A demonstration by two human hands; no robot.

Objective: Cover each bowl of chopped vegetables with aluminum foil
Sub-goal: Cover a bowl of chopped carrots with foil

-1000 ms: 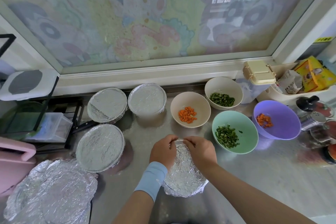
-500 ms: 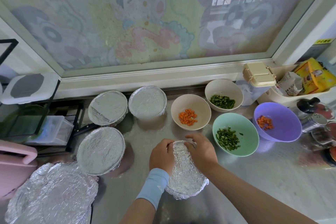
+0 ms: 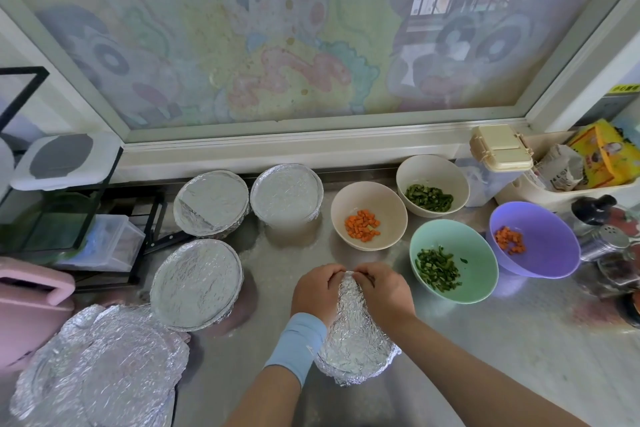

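Near the front edge of the grey steel counter point(image 3: 485, 340), a sheet of crinkled silver aluminium foil point(image 3: 356, 347) is moulded over a round bowl that is hidden beneath it, set between the person's forearms. The left hand point(image 3: 317, 291) and right hand point(image 3: 384, 295) are curled close together at the far rim, fingertips pinching a raised peak of the sheet. Foil like this is very light and soft and keeps any crease, yet probably tears under a sharp tug. The sound hold is likely at its loose edge, tucked under the rim bit by bit, since the bowl may skid on smooth steel. Three foil-topped round bowls point(image 3: 195, 276) stand to the left and behind. Four are uncovered: a beige bowl of diced carrot point(image 3: 367, 196), a beige bowl of chopped greens point(image 3: 429, 170), a mint-green bowl of chopped greens point(image 3: 474, 260) and a purple plastic bowl of diced carrot point(image 3: 547, 246). The mint-green one sits just beside the right hand, where an elbow could knock it. A loose pile of crumpled foil sheets point(image 3: 100, 367) lies at the near left, beside the closest covered bowl.
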